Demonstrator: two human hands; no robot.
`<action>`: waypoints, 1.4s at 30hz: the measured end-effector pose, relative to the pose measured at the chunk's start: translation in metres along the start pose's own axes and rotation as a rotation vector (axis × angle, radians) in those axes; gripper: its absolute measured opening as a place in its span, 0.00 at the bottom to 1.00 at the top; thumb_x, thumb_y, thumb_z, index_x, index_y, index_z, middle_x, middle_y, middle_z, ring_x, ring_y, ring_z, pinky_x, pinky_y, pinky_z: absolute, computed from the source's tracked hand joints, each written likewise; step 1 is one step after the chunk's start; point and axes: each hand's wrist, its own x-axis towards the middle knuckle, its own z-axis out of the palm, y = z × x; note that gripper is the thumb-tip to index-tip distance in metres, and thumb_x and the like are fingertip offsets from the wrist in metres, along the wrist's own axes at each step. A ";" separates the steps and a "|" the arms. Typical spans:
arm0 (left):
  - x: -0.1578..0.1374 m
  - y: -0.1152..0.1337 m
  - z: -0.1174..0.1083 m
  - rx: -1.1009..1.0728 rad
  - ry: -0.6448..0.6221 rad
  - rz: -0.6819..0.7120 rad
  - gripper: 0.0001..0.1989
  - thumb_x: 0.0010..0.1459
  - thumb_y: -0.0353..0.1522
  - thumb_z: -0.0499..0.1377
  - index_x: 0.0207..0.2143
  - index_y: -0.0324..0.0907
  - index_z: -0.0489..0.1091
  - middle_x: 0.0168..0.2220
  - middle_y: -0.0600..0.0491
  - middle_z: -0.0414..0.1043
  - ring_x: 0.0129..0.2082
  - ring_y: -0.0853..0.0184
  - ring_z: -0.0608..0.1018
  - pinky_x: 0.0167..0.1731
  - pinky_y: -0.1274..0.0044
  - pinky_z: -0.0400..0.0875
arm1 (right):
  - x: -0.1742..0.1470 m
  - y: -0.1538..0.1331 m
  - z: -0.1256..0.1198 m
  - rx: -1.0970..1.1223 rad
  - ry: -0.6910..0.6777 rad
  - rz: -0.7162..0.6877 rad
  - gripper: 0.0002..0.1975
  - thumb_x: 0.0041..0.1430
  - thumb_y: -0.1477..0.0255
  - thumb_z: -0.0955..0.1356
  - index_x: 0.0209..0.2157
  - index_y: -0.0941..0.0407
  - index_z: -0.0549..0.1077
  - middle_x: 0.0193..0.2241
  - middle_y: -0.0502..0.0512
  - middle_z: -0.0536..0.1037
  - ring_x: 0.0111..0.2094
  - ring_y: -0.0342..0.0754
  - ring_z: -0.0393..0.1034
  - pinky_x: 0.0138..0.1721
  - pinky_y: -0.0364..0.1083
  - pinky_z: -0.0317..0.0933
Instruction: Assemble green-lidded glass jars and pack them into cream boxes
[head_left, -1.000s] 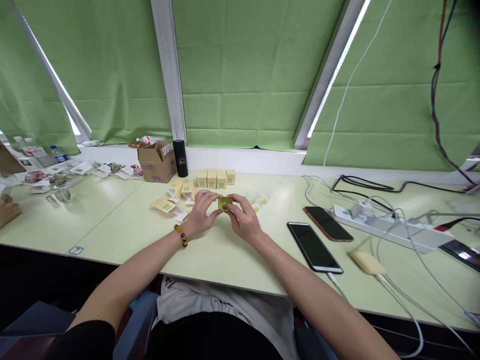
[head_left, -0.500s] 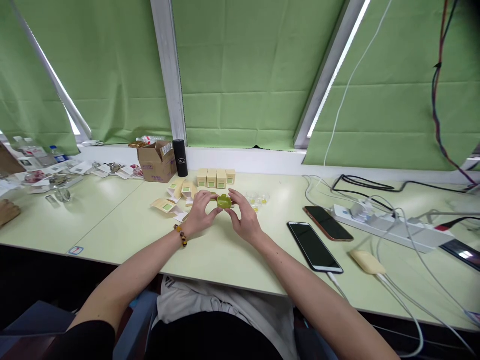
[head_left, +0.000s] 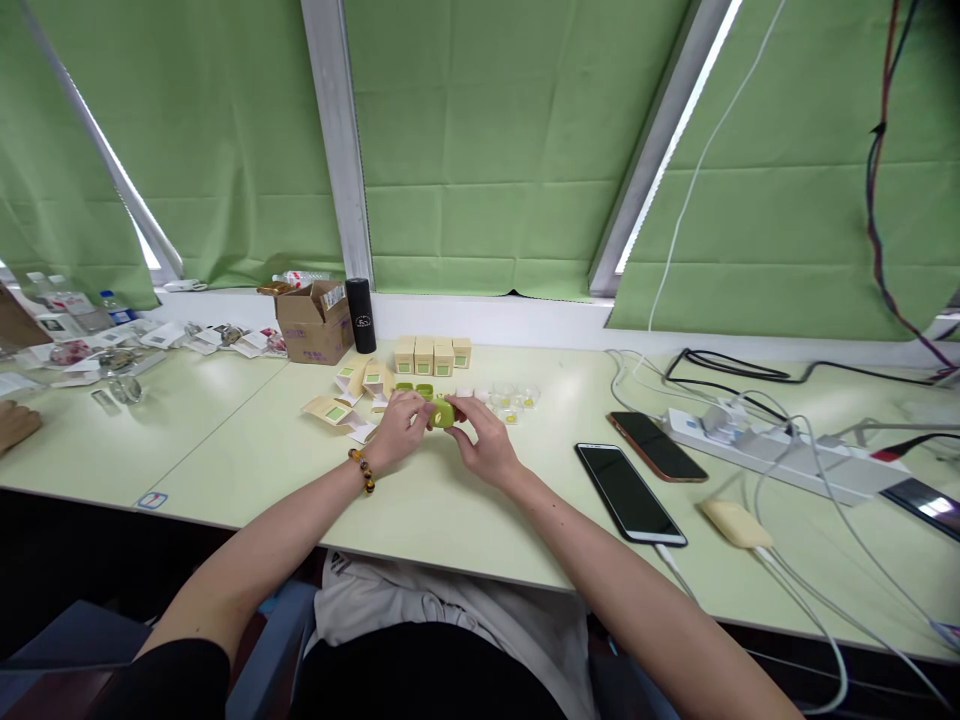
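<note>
A small green rounded case (head_left: 442, 413) is held up between both hands above the middle of the table. My right hand (head_left: 484, 437) grips its right side with thumb and fingers. Closed at its left edge is my left hand (head_left: 400, 428), fingertips pinching it; a beaded bracelet is on that wrist. Just behind the hands lie green pieces (head_left: 415, 389) of the same colour. To their right sit several small clear containers (head_left: 513, 402) with yellow in them. Flattened or opened cream cartons (head_left: 330, 412) lie left of my left hand.
Cream boxes (head_left: 424, 356) stand in a row behind. Further left are a cardboard box (head_left: 313, 325) and a black cylinder (head_left: 361, 316). Phones (head_left: 630, 493), a power strip (head_left: 765, 455) and loose cables occupy the right. Another person's hand (head_left: 18, 425) rests at the far left.
The green case has turned from a scalloped face to a smooth rounded side and moved slightly left and down. My left fingers have curled in, uncovering the green pieces behind.
</note>
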 end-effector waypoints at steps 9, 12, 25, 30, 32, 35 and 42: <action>-0.001 -0.001 -0.004 -0.032 0.083 0.025 0.12 0.70 0.34 0.53 0.50 0.42 0.72 0.46 0.45 0.74 0.51 0.56 0.72 0.54 0.61 0.69 | 0.004 -0.002 -0.001 0.303 0.063 0.253 0.19 0.62 0.72 0.71 0.55 0.50 0.72 0.51 0.59 0.77 0.52 0.55 0.73 0.50 0.56 0.73; -0.001 0.004 -0.008 0.020 0.035 0.131 0.27 0.63 0.27 0.57 0.64 0.46 0.63 0.57 0.45 0.70 0.62 0.52 0.64 0.63 0.55 0.63 | 0.004 0.002 -0.002 0.350 0.069 0.324 0.18 0.62 0.69 0.72 0.53 0.50 0.75 0.50 0.58 0.79 0.51 0.55 0.74 0.51 0.57 0.72; 0.006 -0.011 0.000 -0.270 0.066 -0.068 0.22 0.61 0.34 0.66 0.58 0.48 0.71 0.60 0.45 0.71 0.62 0.55 0.71 0.62 0.60 0.67 | 0.004 0.014 -0.008 0.043 0.125 0.377 0.13 0.67 0.67 0.66 0.52 0.52 0.74 0.48 0.59 0.80 0.50 0.57 0.73 0.52 0.58 0.69; 0.009 -0.027 0.002 -0.565 0.072 -0.238 0.27 0.58 0.40 0.69 0.58 0.42 0.73 0.60 0.42 0.74 0.58 0.56 0.76 0.57 0.65 0.71 | 0.001 0.026 -0.011 -0.387 -0.071 0.287 0.15 0.64 0.79 0.64 0.47 0.54 0.78 0.50 0.62 0.79 0.56 0.61 0.66 0.55 0.61 0.65; 0.009 -0.028 0.002 -0.619 0.067 -0.278 0.29 0.58 0.41 0.69 0.59 0.41 0.72 0.58 0.42 0.75 0.55 0.57 0.78 0.56 0.66 0.71 | -0.002 0.029 -0.009 -0.480 -0.179 0.271 0.16 0.62 0.81 0.64 0.45 0.55 0.79 0.56 0.63 0.76 0.63 0.63 0.61 0.61 0.63 0.61; 0.008 -0.025 0.002 -0.638 0.056 -0.293 0.29 0.58 0.42 0.69 0.59 0.40 0.72 0.57 0.42 0.76 0.53 0.58 0.78 0.55 0.66 0.71 | -0.007 0.032 -0.007 -0.574 -0.328 0.250 0.16 0.61 0.80 0.65 0.45 0.55 0.81 0.64 0.64 0.70 0.69 0.67 0.52 0.67 0.67 0.52; 0.008 -0.024 0.002 -0.611 0.059 -0.273 0.28 0.58 0.42 0.69 0.57 0.40 0.74 0.58 0.42 0.76 0.56 0.57 0.77 0.57 0.66 0.70 | -0.010 0.032 -0.008 -0.629 -0.476 0.231 0.18 0.58 0.83 0.65 0.46 0.57 0.80 0.68 0.62 0.67 0.71 0.67 0.51 0.72 0.68 0.38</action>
